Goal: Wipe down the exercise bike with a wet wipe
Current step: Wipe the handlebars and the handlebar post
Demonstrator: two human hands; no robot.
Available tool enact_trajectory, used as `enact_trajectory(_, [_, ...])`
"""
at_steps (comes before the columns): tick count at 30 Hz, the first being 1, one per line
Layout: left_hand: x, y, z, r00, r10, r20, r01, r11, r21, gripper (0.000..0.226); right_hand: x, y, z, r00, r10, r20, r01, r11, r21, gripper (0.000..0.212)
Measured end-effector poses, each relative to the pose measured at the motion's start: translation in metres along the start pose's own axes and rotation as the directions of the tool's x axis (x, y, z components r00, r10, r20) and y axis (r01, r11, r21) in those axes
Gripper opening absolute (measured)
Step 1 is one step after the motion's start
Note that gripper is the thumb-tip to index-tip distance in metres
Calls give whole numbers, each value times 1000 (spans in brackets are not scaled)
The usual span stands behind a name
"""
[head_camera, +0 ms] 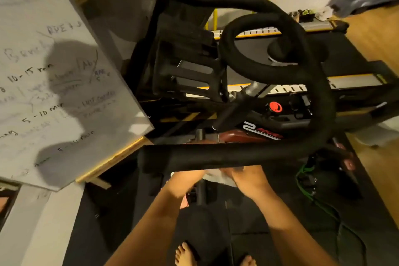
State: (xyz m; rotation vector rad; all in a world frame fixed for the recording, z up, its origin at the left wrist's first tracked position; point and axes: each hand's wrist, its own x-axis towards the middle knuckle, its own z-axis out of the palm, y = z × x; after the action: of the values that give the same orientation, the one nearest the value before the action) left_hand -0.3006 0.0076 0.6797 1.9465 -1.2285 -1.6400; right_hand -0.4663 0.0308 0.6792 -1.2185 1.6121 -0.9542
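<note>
The exercise bike's black padded handlebar point(216, 155) runs across the middle of the head view and loops up to the right. Below the near bar, a white wet wipe point(216, 177) shows between my two hands. My left hand point(185, 181) and my right hand point(248, 179) both reach up under the bar, and their fingers are hidden behind it. Both hands appear to hold the wipe against the bar's underside. The bike's red resistance knob point(275, 107) and red frame point(241, 136) sit beyond the bar.
A whiteboard point(54, 71) with handwriting leans close at the left. A black tablet holder point(183, 58) stands behind the handlebar. A treadmill with yellow rails point(345, 82) lies beyond. Green cord point(302, 181) trails on the dark mat at right. My bare feet point(185, 255) are below.
</note>
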Motion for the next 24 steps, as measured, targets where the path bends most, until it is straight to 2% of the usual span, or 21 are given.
enact_trajectory(2, [7,3,8,996,-87,-26,86,995,-44,13,1,10,-3,992,-96,-79,90,993,-82,24])
enact_trajectory(4, [19,13,27,993,-116,-36,114,993,-39,37,3,29,-16,996,-79,-51,69,983,-168,16])
enact_trajectory(7, [15,28,74,999,38,-25,-41,993,-111,41,-2,57,-50,998,-38,-54,28,983,-184,15])
enact_trajectory(9, [10,40,108,978,190,85,-177,973,-148,35,-4,68,-79,997,-46,-60,41,995,-92,19])
enact_trajectory(11, [9,50,137,939,303,166,-301,953,-35,28,0,81,-109,996,-56,-69,54,998,-22,20])
enact_trajectory(13, [12,50,164,935,350,56,-353,932,78,15,-1,93,-136,998,1,-63,0,1000,23,14])
enact_trajectory(14, [10,51,177,936,352,-21,-350,934,76,10,0,95,-149,998,25,-53,-23,999,47,16])
enact_trajectory(15, [7,55,187,932,355,-71,-355,935,24,9,1,100,-160,999,50,-18,-48,997,67,19])
enact_trajectory(17, [8,63,207,933,353,-71,-360,924,-132,7,11,108,-180,996,82,25,-84,995,59,22])
enact_trajectory(19, [17,72,223,940,312,-140,-335,923,-188,11,29,118,-194,998,64,24,-64,998,8,15])
enact_trajectory(21, [30,75,232,922,280,-269,-326,935,-142,8,45,124,-201,998,56,15,-56,998,-25,10])
enact_trajectory(24, [47,71,236,892,338,-301,-370,927,-58,8,63,130,-202,1000,11,23,-10,999,-45,13])
